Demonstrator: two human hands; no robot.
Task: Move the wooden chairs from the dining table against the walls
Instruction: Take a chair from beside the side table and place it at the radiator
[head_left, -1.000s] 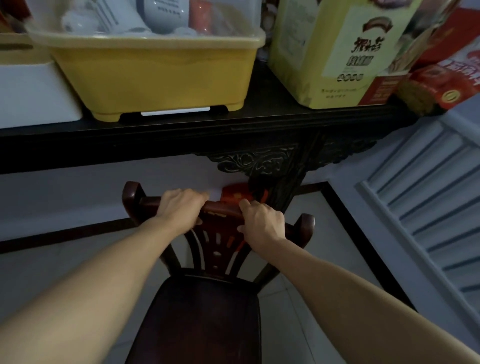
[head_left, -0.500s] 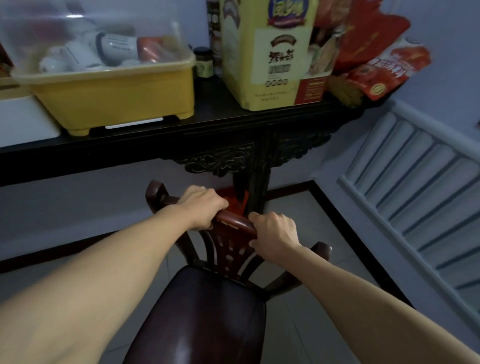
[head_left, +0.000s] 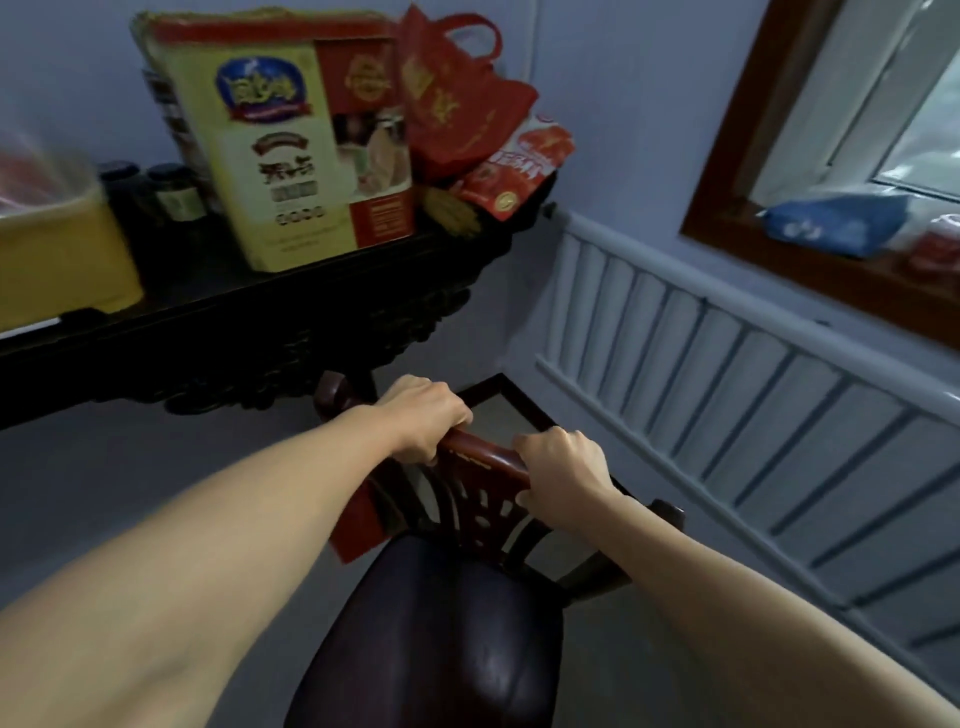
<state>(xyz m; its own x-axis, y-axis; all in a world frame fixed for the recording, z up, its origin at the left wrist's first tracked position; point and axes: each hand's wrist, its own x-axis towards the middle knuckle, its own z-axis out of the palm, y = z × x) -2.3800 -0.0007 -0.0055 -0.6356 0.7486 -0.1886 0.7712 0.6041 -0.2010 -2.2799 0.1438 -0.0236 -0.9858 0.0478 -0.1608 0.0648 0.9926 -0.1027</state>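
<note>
The chair (head_left: 447, 613) stands on the floor in the corner of the room, its dark seat toward the person and its carved back away, toward the counter (head_left: 249, 332) and the radiator (head_left: 727, 395); the top rail (head_left: 485, 454) runs as the long axis, from upper left down to lower right, so the chair sits skewed, neither square to the counter nor to the radiator wall; the left hand (head_left: 423, 415) wraps the rail near its left end, the right hand (head_left: 563, 465) wraps it right of middle, and each grip is closed on the rail, fingers curled over the far side; the chair lies straight ahead of and below both grips, and the left hand reaches farther forward, nearer the counter, while the right is nearer the radiator; my guess is that the coming move is a push or swing of the back toward one of these two walls, and the skew of the rail decides which.

A red box (head_left: 358, 525) leans just left of the chair back, beneath the counter; whether it touches the chair I cannot tell; the chair legs are hidden under the seat and arms, so their clearance from the counter leg cannot be judged; the rail's right post (head_left: 667, 512) is half covered by the right forearm; the counter's yellow tub (head_left: 62, 265) is blurred and cut off at the left.
</note>
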